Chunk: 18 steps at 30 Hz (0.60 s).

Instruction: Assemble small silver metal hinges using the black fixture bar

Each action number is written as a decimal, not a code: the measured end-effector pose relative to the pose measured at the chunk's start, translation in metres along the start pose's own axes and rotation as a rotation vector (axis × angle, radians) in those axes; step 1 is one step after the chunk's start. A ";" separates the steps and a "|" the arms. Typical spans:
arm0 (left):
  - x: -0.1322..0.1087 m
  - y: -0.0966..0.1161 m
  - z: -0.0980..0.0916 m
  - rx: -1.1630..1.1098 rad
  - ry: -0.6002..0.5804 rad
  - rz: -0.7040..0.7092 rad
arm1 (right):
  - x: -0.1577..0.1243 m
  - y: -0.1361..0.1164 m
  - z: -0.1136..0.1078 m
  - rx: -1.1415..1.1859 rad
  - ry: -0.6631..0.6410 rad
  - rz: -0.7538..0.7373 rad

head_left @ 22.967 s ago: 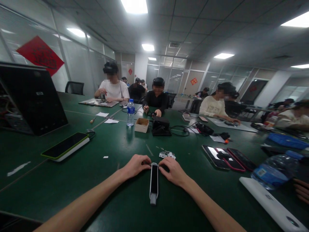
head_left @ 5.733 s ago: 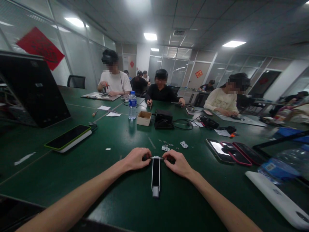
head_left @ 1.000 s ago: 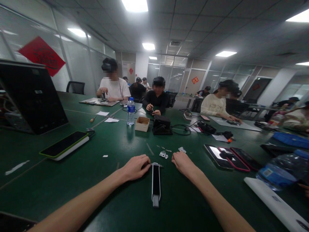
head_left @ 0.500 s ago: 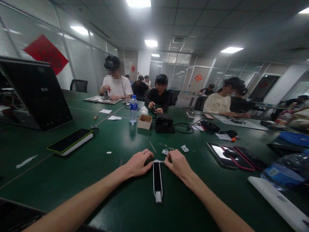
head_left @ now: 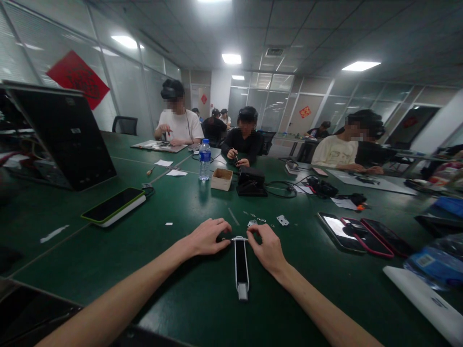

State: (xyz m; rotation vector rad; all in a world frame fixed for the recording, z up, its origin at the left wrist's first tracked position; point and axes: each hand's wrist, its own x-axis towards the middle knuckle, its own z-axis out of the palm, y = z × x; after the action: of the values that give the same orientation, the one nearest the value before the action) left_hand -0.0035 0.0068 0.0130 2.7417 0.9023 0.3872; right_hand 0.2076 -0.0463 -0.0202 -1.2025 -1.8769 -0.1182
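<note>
A long narrow piece with a white frame and dark middle (head_left: 241, 265) lies on the green table in front of me, its pale tab at the near end. A thin metal rod (head_left: 233, 239) crosses its far end. My left hand (head_left: 209, 237) has thumb and fingers curled at the rod's left end. My right hand (head_left: 265, 246) pinches at the right end, its fingertips hiding that tip. Just beyond my fingers lie a small metal plate (head_left: 282, 220), another plate (head_left: 252, 223) partly behind my right hand, and several tiny rings or washers (head_left: 261, 220).
A water bottle (head_left: 204, 161), a small open box (head_left: 222, 179) and a black device (head_left: 251, 181) stand farther back. Phones (head_left: 342, 231) lie to the right, a green-edged phone (head_left: 114, 205) to the left. A computer case (head_left: 72, 137) stands far left. Several people sit across the table.
The view has shifted slightly, so everything sits a little farther right. The rod shows more on the left side of the frame, and my right fingertips are closer to the frame.
</note>
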 end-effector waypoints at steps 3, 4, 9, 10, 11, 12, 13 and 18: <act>-0.001 -0.006 -0.005 0.020 -0.062 -0.016 | 0.001 0.001 -0.002 0.003 0.003 0.050; 0.000 -0.008 -0.006 0.008 -0.081 -0.011 | 0.001 0.001 -0.002 0.002 -0.002 0.053; 0.003 -0.011 -0.001 -0.073 -0.125 -0.004 | 0.001 0.001 -0.001 -0.010 -0.018 0.053; 0.003 -0.011 -0.001 -0.078 -0.126 -0.011 | 0.001 0.002 -0.001 -0.009 -0.022 0.051; 0.004 -0.010 -0.001 -0.078 -0.127 -0.016 | 0.000 0.002 0.000 -0.007 -0.024 0.050; 0.004 -0.010 -0.001 -0.075 -0.127 -0.020 | 0.000 0.002 0.000 -0.005 -0.025 0.048; 0.004 -0.010 -0.001 -0.076 -0.125 -0.022 | 0.001 0.002 0.000 -0.003 -0.027 0.048; 0.004 -0.011 -0.002 -0.189 -0.063 -0.082 | 0.000 0.000 -0.002 -0.002 -0.043 0.077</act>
State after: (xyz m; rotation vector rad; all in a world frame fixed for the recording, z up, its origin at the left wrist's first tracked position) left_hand -0.0071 0.0177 0.0118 2.5219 0.9095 0.3504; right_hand 0.2084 -0.0476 -0.0193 -1.2858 -1.8652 -0.0522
